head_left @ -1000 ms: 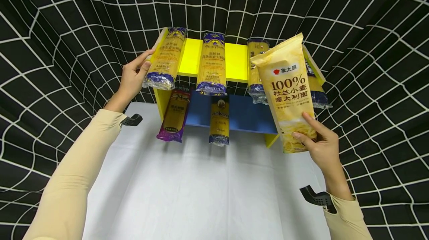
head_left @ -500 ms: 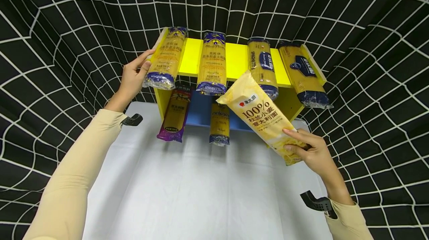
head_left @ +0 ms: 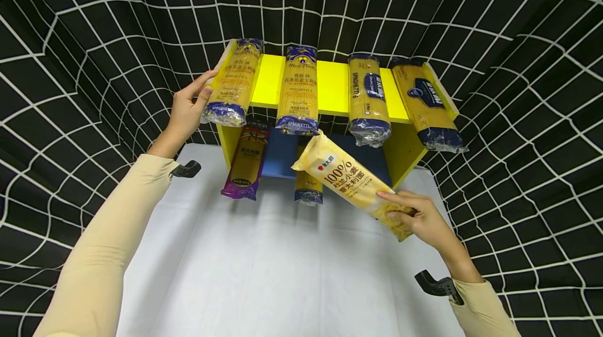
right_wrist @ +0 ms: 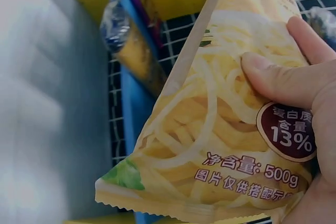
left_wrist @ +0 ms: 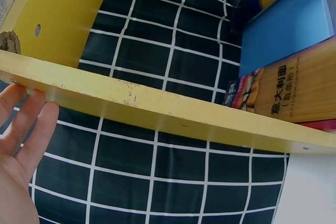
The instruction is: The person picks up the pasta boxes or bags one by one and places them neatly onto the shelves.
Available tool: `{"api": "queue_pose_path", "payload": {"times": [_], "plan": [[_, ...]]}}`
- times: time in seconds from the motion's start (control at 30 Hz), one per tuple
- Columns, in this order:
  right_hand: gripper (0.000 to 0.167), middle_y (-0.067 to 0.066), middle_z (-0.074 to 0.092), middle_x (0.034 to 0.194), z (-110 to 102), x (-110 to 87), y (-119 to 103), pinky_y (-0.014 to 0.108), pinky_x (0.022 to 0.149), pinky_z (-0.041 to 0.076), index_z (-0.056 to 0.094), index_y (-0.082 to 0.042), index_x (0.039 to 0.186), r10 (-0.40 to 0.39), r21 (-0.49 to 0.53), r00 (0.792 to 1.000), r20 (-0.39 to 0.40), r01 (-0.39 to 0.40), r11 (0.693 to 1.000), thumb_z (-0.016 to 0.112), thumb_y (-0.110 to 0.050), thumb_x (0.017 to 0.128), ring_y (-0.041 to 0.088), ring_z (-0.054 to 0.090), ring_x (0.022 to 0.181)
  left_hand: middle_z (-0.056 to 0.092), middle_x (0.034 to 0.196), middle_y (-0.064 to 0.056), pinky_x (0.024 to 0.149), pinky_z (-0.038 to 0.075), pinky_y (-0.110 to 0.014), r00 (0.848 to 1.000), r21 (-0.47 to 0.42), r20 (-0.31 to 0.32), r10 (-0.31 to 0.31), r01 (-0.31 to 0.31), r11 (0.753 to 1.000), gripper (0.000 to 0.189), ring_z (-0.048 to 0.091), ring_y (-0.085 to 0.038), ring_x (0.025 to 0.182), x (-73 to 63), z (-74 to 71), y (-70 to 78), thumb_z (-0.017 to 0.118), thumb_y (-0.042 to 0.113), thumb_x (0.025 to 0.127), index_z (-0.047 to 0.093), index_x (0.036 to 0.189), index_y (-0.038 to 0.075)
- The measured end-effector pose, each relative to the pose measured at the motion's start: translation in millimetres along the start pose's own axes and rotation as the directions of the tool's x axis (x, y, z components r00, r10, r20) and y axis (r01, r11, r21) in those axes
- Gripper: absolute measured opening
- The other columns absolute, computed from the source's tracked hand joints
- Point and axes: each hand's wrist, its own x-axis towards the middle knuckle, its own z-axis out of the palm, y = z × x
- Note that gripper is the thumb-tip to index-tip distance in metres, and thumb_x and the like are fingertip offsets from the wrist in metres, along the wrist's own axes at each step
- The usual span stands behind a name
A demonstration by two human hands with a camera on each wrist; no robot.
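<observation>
My right hand (head_left: 424, 220) grips the lower end of a cream-yellow spaghetti packet (head_left: 350, 177), thumb across its front in the right wrist view. The packet slants up to the left, its top end overlapping an Ankara packet (head_left: 309, 190) in the head view. That packet and a purple-ended noodle packet (head_left: 246, 161) lie on the blue lower shelf (head_left: 278, 165). With fingers (left_wrist: 39, 124) fairly straight, my left hand (head_left: 185, 109) touches the outer side of the shelf unit's yellow side panel (left_wrist: 173, 109). It is beside the leftmost blue-ended spaghetti packet (head_left: 234, 83).
On the yellow upper shelf (head_left: 332, 86) also lie a middle spaghetti packet (head_left: 299, 88) and two navy-ended ones, a nearer one (head_left: 369, 99) and a far-right one (head_left: 427, 105). White cloth (head_left: 282, 269) covers the surface in front. Black gridded fabric (head_left: 518, 91) surrounds the unit.
My right hand has carried the cream-yellow packet left and down, tilting it from near upright to a slant and uncovering the right-hand packets on the upper shelf. My left hand has stayed put.
</observation>
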Motion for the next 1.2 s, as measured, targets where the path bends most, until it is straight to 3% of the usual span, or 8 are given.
{"api": "queue_pose_path", "payload": {"times": [0.27,0.5,0.6,0.77,0.87,1.03,1.1,1.2], "plan": [[0.047,0.012,0.072,0.116,15.7,-1.4,11.3,0.021,0.076,0.055,0.067,-0.011,0.13,0.074,0.015,0.996,0.05,-0.075,0.997,0.072,0.002,0.085,0.002,0.062,0.097,0.065,0.125,-0.028,0.06,0.047,-0.006,1.0,-0.001,-0.001,-0.005,0.005,1.0,0.04,0.058,0.012,0.072,0.9,1.8,-2.2,0.049,0.025,0.104,0.054,0.143,0.023],[0.047,0.005,0.061,0.14,25.3,-0.8,19.8,0.019,0.083,0.054,0.064,-0.017,0.134,0.18,0.036,0.982,0.064,-0.183,0.983,0.071,-0.006,0.089,-0.002,0.058,0.108,0.064,0.127,-0.027,0.06,0.047,-0.006,1.0,-0.002,0.001,-0.001,0.001,1.0,0.04,0.058,0.014,0.073,0.3,2.4,-0.1,0.049,0.024,0.104,0.054,0.143,0.02],[0.048,0.0,0.058,0.143,27.6,-0.7,23.2,0.019,0.083,0.054,0.063,-0.018,0.135,0.202,0.045,0.978,0.057,-0.204,0.978,0.071,-0.007,0.089,-0.005,0.057,0.11,0.064,0.127,-0.028,0.06,0.047,-0.006,1.0,-0.005,-0.001,0.008,-0.008,1.0,0.04,0.057,0.014,0.073,0.5,2.0,-0.2,0.05,0.023,0.104,0.054,0.143,0.019],[0.049,-0.018,0.057,0.14,30.5,-0.1,30.7,0.015,0.082,0.052,0.061,-0.017,0.137,0.218,0.074,0.976,0.027,-0.22,0.973,0.07,-0.007,0.09,-0.008,0.055,0.113,0.064,0.127,-0.027,0.06,0.047,-0.006,1.0,-0.008,-0.001,0.004,-0.004,1.0,0.04,0.057,0.013,0.072,0.8,1.6,-0.6,0.05,0.023,0.104,0.054,0.143,0.019],[0.05,-0.012,0.057,0.143,31.9,0.9,34.8,0.013,0.084,0.05,0.059,-0.016,0.139,0.237,0.102,0.971,0.005,-0.237,0.966,0.07,-0.008,0.09,-0.01,0.053,0.117,0.064,0.127,-0.027,0.06,0.047,-0.006,1.0,-0.002,0.0,0.001,-0.001,1.0,0.04,0.057,0.013,0.072,0.7,1.5,-0.3,0.05,0.024,0.104,0.054,0.143,0.02],[0.053,0.015,0.052,0.147,33.9,3.5,38.9,0.02,0.07,0.054,0.056,-0.019,0.142,0.303,0.14,0.952,-0.043,-0.295,0.945,0.071,-0.013,0.091,0.0,0.061,0.095,0.066,0.125,-0.027,0.058,0.046,-0.007,1.0,0.006,-0.003,0.004,-0.004,1.0,0.04,0.056,0.013,0.07,0.7,1.4,-1.2,0.05,0.024,0.104,0.054,0.143,0.02],[0.054,0.015,0.051,0.148,34.8,4.6,40.5,0.022,0.066,0.055,0.054,-0.02,0.143,0.328,0.151,0.943,-0.065,-0.315,0.937,0.071,-0.014,0.092,0.003,0.06,0.088,0.066,0.125,-0.027,0.058,0.046,-0.007,1.0,0.006,-0.003,0.005,-0.005,1.0,0.04,0.056,0.013,0.069,0.7,1.4,-1.8,0.05,0.024,0.104,0.054,0.143,0.02],[0.055,0.002,0.051,0.15,36.3,5.7,43.6,0.022,0.064,0.053,0.053,-0.021,0.144,0.363,0.183,0.927,-0.099,-0.341,0.922,0.07,-0.015,0.092,0.003,0.059,0.085,0.066,0.125,-0.027,0.058,0.046,-0.007,1.0,0.003,-0.002,0.01,-0.01,1.0,0.04,0.057,0.013,0.07,1.1,1.3,-2.9,0.05,0.024,0.104,0.054,0.143,0.02]]}}
